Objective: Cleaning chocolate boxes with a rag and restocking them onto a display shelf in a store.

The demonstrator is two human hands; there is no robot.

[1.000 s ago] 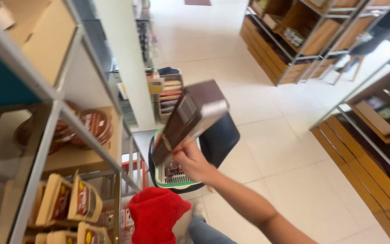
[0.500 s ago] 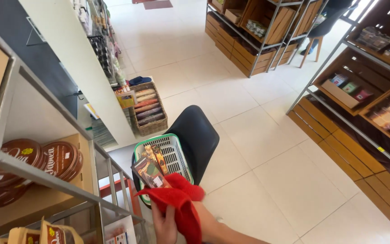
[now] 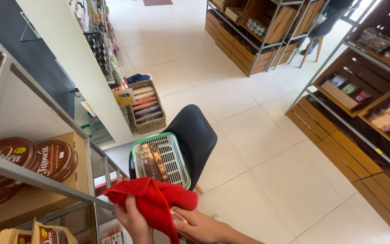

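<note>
Left hand (image 3: 134,221) clutching red cloth (image 3: 152,201) from below, fingers curled into the fabric. Right hand (image 3: 199,227) closed round a small packet (image 3: 179,220), mostly hidden under the cloth, pressed vs. the fabric. Just beyond: green-rimmed basket (image 3: 186,169) w/ brown boxes (image 3: 152,162) inside, sitting on black chair (image 3: 197,135). Metal shelf (image 3: 41,180) at left, round brown tins (image 3: 57,156) on it.

floor: pale glossy tiled floor (image 3: 267,149) below me | ahead: black moulded plastic chair (image 3: 197,135) | right: wooden crate shelves on grey metal frames (image 3: 366,113) | light: bright daylight
</note>
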